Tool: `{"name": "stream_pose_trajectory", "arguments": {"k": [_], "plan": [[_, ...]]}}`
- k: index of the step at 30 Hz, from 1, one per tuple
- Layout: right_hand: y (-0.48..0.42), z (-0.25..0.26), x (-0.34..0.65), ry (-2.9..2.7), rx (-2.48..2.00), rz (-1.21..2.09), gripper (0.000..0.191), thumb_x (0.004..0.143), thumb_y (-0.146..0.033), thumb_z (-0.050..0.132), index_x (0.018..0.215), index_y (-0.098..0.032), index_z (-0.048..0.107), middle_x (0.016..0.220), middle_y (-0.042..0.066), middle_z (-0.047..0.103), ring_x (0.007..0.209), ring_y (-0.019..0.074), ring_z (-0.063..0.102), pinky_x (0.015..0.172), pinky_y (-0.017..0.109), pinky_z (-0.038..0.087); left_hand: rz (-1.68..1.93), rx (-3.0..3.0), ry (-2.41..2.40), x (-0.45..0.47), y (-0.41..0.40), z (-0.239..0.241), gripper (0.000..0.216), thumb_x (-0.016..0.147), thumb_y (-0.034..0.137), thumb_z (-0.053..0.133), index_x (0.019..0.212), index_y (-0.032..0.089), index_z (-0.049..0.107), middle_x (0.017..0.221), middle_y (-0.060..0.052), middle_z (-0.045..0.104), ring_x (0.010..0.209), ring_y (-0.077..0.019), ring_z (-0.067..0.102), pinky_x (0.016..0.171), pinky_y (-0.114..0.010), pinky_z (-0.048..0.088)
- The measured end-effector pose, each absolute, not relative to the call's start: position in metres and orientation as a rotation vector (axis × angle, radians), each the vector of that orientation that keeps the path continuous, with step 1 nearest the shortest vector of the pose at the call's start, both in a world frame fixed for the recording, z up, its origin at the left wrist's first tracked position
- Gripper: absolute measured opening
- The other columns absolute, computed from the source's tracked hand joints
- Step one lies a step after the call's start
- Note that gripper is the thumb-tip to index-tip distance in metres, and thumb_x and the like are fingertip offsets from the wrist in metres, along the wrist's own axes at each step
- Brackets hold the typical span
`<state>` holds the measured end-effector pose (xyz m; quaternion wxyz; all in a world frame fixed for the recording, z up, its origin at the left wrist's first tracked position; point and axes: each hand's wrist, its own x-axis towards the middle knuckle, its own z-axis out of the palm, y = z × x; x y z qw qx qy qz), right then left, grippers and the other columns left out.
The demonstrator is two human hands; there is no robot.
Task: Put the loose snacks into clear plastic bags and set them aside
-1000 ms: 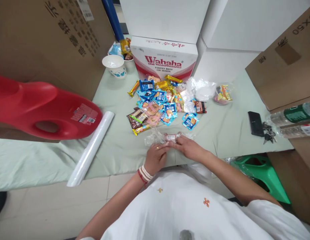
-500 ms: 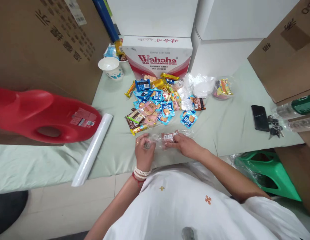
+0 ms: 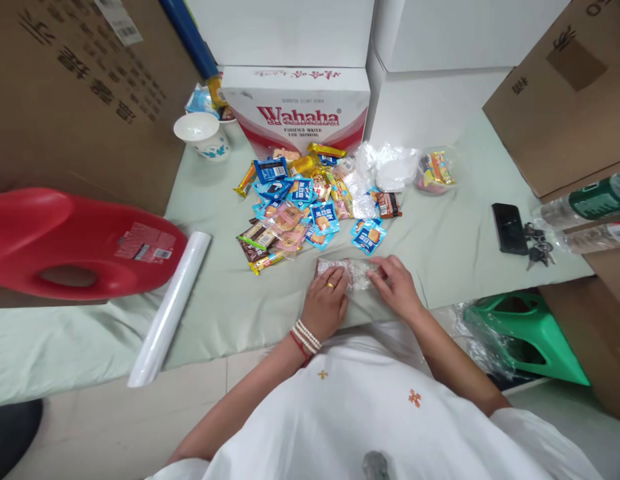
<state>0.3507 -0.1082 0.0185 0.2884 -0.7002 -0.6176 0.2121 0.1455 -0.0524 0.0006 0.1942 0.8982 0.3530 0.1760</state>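
Note:
Near the table's front edge lies a brown snack packet point(image 3: 324, 265) in clear plastic wrap point(image 3: 360, 273). My left hand point(image 3: 327, 297), with a ring and beaded bracelet, rests over the packet, fingers curled on it and holding it against the cloth. Part of the packet is hidden under those fingers. At the right end of the plastic, my right hand point(image 3: 397, 287) has its thumb and forefinger on the wrap. Just beyond both hands is a pile of small snacks, among them blue cracker packets point(image 3: 324, 219) and a dark brown packet point(image 3: 251, 248).
A white roll point(image 3: 173, 307) and a red jug point(image 3: 85, 243) are on the left. A paper cup point(image 3: 203, 137) and a Wahaha box point(image 3: 300, 110) stand behind. Toward the right are a round clear tub point(image 3: 437, 172), a black phone point(image 3: 509, 229), keys point(image 3: 540, 250) and plastic bottles point(image 3: 597, 203).
My left hand has moved right, from the plastic's left end onto the brown packet. My right hand has left the packet for the plastic's right end. The view has shifted slightly.

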Motion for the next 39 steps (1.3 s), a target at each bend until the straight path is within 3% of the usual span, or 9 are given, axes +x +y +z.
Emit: {"name": "stream_pose_trajectory", "arguments": {"k": [5, 11, 15, 19, 22, 25, 29, 32, 39], "plan": [[-0.105, 0.011, 0.345, -1.714, -2.094, 0.275, 0.023, 0.092, -0.028, 0.066, 0.112, -0.017, 0.071, 0.143, 0.021, 0.049, 0.136, 0.0394, 0.038, 0.111, 0.057, 0.04, 0.475, 2.609, 1.026, 0.142, -0.057, 0.002, 0.047, 0.088, 0.014, 0.054, 0.132, 0.018, 0.066, 0.147, -0.013, 0.061, 0.141, -0.0325, 0.048, 0.113, -0.052, 0.042], [-0.086, 0.039, 0.33, -1.672, -1.899, 0.611, 0.012, 0.097, -0.023, 0.056, 0.098, -0.021, 0.068, 0.094, 0.007, 0.067, 0.087, 0.0221, 0.062, 0.081, 0.033, 0.049, 0.568, 2.556, 1.221, 0.141, -0.061, 0.0, 0.042, 0.082, 0.013, 0.062, 0.119, 0.028, 0.076, 0.147, -0.013, 0.058, 0.135, -0.0408, 0.046, 0.106, -0.06, 0.04], [-0.054, 0.039, 0.292, -1.851, -1.818, 0.664, 0.018, 0.1, -0.017, 0.048, 0.099, -0.02, 0.066, 0.099, 0.008, 0.068, 0.094, 0.0222, 0.061, 0.083, 0.031, 0.046, 0.608, 2.475, 1.092, 0.136, -0.049, -0.003, 0.04, 0.081, 0.017, 0.061, 0.119, 0.014, 0.074, 0.139, -0.023, 0.06, 0.134, -0.0416, 0.047, 0.109, -0.062, 0.04], [-0.039, 0.029, 0.269, -1.921, -1.796, 0.694, 0.024, 0.103, -0.015, 0.041, 0.107, -0.017, 0.064, 0.103, 0.01, 0.065, 0.098, 0.0225, 0.059, 0.088, 0.033, 0.047, 0.785, 2.193, 0.861, 0.103, -0.038, -0.005, 0.044, 0.073, 0.012, 0.056, 0.114, 0.019, 0.073, 0.146, -0.016, 0.056, 0.139, -0.0343, 0.049, 0.115, -0.055, 0.043], [-0.046, 0.03, 0.259, -2.023, -1.842, 0.584, 0.021, 0.102, -0.032, 0.054, 0.114, -0.016, 0.063, 0.107, 0.012, 0.061, 0.1, 0.0255, 0.057, 0.089, 0.038, 0.049, 0.952, 1.841, 1.011, 0.076, -0.038, -0.007, 0.05, 0.074, 0.009, 0.052, 0.119, 0.023, 0.069, 0.141, -0.01, 0.059, 0.132, -0.0275, 0.057, 0.107, -0.045, 0.053], [-0.056, 0.031, 0.246, -2.13, -1.936, 0.386, 0.048, 0.091, -0.048, 0.072, 0.122, -0.014, 0.06, 0.113, 0.016, 0.059, 0.106, 0.032, 0.054, 0.093, 0.046, 0.049, 1.019, 1.736, 1.207, 0.064, -0.042, -0.009, 0.028, 0.08, 0.012, 0.055, 0.102, 0.022, 0.071, 0.116, -0.007, 0.068, 0.111, -0.0239, 0.066, 0.094, -0.039, 0.057], [-0.062, 0.025, 0.238, -2.109, -2.06, 0.299, 0.032, 0.093, -0.029, 0.069, 0.12, -0.013, 0.062, 0.109, 0.017, 0.06, 0.103, 0.0318, 0.056, 0.09, 0.044, 0.051, 0.995, 1.955, 1.269, 0.051, -0.049, -0.007, 0.018, 0.09, 0.015, 0.054, 0.095, 0.022, 0.071, 0.108, -0.006, 0.069, 0.101, -0.0212, 0.068, 0.091, -0.037, 0.055], [-0.069, 0.028, 0.266, -2.005, -1.994, 0.279, 0.03, 0.095, -0.013, 0.054, 0.123, -0.017, 0.064, 0.114, 0.016, 0.065, 0.105, 0.0286, 0.059, 0.09, 0.041, 0.053, 1.03, 2.146, 1.213, 0.03, -0.054, -0.002, 0.019, 0.091, 0.012, 0.055, 0.099, 0.022, 0.069, 0.111, -0.008, 0.068, 0.111, -0.0237, 0.066, 0.096, -0.04, 0.054], [-0.038, 0.095, 0.471, -1.263, -2.007, -0.209, 0.039, 0.099, -0.018, 0.047, 0.135, -0.019, 0.063, 0.132, 0.013, 0.068, 0.121, 0.0252, 0.063, 0.106, 0.041, 0.047, 1.041, 2.438, 1.273, -0.002, -0.062, -0.021, 0.015, 0.089, 0.008, 0.059, 0.097, 0.019, 0.066, 0.102, -0.011, 0.068, 0.103, -0.0279, 0.067, 0.09, -0.043, 0.056]]}}
